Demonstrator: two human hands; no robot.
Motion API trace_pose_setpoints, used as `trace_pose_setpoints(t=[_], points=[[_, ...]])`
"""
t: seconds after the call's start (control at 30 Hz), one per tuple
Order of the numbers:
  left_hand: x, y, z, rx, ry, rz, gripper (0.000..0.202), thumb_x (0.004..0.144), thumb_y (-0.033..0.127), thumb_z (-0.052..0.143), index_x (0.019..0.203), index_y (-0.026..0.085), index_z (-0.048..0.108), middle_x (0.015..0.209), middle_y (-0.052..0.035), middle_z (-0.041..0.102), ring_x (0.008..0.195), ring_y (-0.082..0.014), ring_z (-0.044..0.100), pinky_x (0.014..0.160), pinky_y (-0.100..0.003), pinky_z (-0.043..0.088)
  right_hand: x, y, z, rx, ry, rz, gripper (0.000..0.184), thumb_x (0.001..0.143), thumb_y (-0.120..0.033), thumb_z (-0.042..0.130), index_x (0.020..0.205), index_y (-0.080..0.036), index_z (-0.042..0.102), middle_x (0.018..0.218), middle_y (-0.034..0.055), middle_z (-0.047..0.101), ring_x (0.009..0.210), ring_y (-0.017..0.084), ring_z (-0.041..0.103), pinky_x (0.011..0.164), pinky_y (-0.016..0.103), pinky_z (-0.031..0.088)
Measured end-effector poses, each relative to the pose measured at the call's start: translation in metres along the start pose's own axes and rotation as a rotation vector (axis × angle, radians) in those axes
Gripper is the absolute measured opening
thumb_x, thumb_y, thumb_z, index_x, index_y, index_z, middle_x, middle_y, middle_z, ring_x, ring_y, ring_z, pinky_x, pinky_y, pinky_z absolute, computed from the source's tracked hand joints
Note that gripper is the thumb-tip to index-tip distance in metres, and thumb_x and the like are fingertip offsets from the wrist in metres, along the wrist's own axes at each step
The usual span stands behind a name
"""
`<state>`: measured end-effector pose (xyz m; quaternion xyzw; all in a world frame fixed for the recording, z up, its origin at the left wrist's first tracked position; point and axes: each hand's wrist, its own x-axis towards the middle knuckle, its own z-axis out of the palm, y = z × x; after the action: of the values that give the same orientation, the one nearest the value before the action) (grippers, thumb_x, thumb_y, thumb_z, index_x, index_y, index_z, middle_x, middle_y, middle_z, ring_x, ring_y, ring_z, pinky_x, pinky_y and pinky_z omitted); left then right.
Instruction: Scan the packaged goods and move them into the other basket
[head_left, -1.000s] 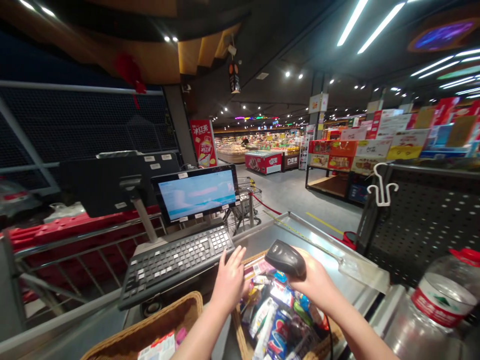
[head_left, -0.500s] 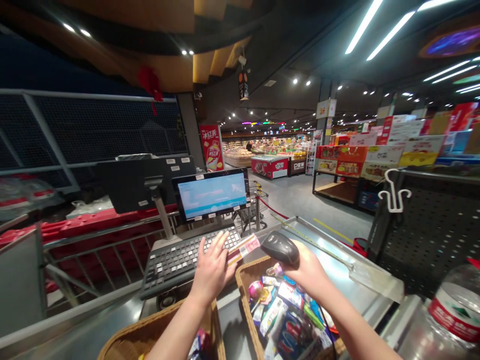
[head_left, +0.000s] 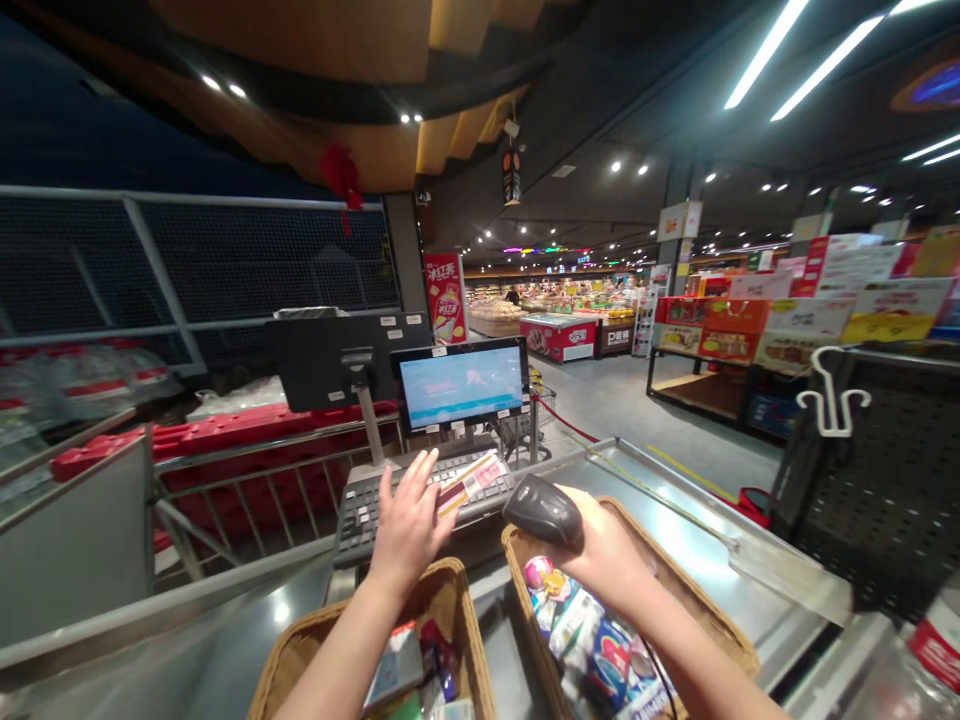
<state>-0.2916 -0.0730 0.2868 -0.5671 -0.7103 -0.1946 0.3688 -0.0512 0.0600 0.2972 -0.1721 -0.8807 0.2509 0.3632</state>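
My left hand (head_left: 407, 520) holds a small flat snack packet (head_left: 471, 480) in front of the keyboard (head_left: 360, 505), pinched at its near end with the other fingers fanned out. My right hand (head_left: 606, 552) grips a black handheld barcode scanner (head_left: 541, 510), its head turned toward the packet. Below the left hand sits a wicker basket (head_left: 457, 590) with a few packets in it. Under the right hand a second wicker basket (head_left: 697, 615) is full of colourful snack packs.
A lit checkout screen (head_left: 460, 384) and a dark customer display (head_left: 322, 360) stand behind the keyboard. The steel counter (head_left: 675, 530) runs to the right, beside a black perforated rack (head_left: 885, 470). Red railings and bottled water packs lie to the left. Store aisles stretch beyond.
My left hand lifted the packet out of the right basket and carried it left, up before the keyboard. The scanner hand rose and followed. The view panned left.
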Motion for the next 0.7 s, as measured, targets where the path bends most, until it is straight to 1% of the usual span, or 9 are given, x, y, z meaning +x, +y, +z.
trace_pose_setpoints(t=[0.13, 0.3, 0.43, 0.57, 0.7], points=[[-0.009, -0.011, -0.004, 0.004, -0.007, -0.010, 0.017, 0.085, 0.034, 0.057, 0.092, 0.019, 0.063, 0.146, -0.0132, 0.045, 0.134, -0.0293, 0.043, 0.117, -0.056, 0.009, -0.002, -0.010, 0.008, -0.012, -0.019, -0.024, 0.041, 0.067, -0.014, 0.057, 0.107, -0.020, 0.068, 0.118, 0.0094, 0.067, 0.112, 0.028, 0.059, 0.098, 0.042, 0.046], [-0.016, -0.020, -0.009, -0.003, -0.009, -0.026, 0.018, 0.085, 0.034, 0.057, 0.093, 0.020, 0.064, 0.146, -0.0129, 0.045, 0.133, -0.0294, 0.044, 0.117, -0.056, 0.009, -0.003, -0.023, 0.014, -0.057, -0.057, -0.005, 0.038, 0.067, -0.015, 0.057, 0.103, -0.019, 0.069, 0.115, 0.0106, 0.068, 0.114, 0.029, 0.058, 0.100, 0.045, 0.044], [-0.020, -0.025, -0.014, -0.006, -0.001, -0.043, 0.018, 0.085, 0.034, 0.058, 0.094, 0.020, 0.064, 0.145, -0.0118, 0.046, 0.133, -0.0285, 0.044, 0.118, -0.055, 0.007, -0.005, -0.032, 0.019, -0.061, -0.068, -0.030, 0.038, 0.064, -0.011, 0.055, 0.098, -0.019, 0.070, 0.114, 0.0096, 0.069, 0.112, 0.027, 0.060, 0.098, 0.041, 0.046], [-0.022, -0.030, -0.017, -0.010, 0.003, -0.046, 0.018, 0.085, 0.034, 0.058, 0.094, 0.019, 0.063, 0.146, -0.0119, 0.046, 0.133, -0.0287, 0.044, 0.118, -0.055, 0.007, -0.007, -0.038, 0.024, -0.052, -0.057, -0.044, 0.042, 0.063, -0.011, 0.053, 0.101, -0.019, 0.069, 0.117, 0.0087, 0.068, 0.112, 0.026, 0.060, 0.097, 0.038, 0.046], [-0.025, -0.035, -0.020, -0.012, 0.017, -0.032, 0.017, 0.084, 0.033, 0.059, 0.092, 0.019, 0.063, 0.144, -0.0131, 0.048, 0.131, -0.0298, 0.047, 0.117, -0.056, 0.008, -0.006, -0.043, 0.028, -0.057, -0.077, -0.025, 0.045, 0.063, -0.010, 0.053, 0.105, -0.017, 0.068, 0.117, 0.0103, 0.067, 0.112, 0.027, 0.059, 0.097, 0.039, 0.046]])
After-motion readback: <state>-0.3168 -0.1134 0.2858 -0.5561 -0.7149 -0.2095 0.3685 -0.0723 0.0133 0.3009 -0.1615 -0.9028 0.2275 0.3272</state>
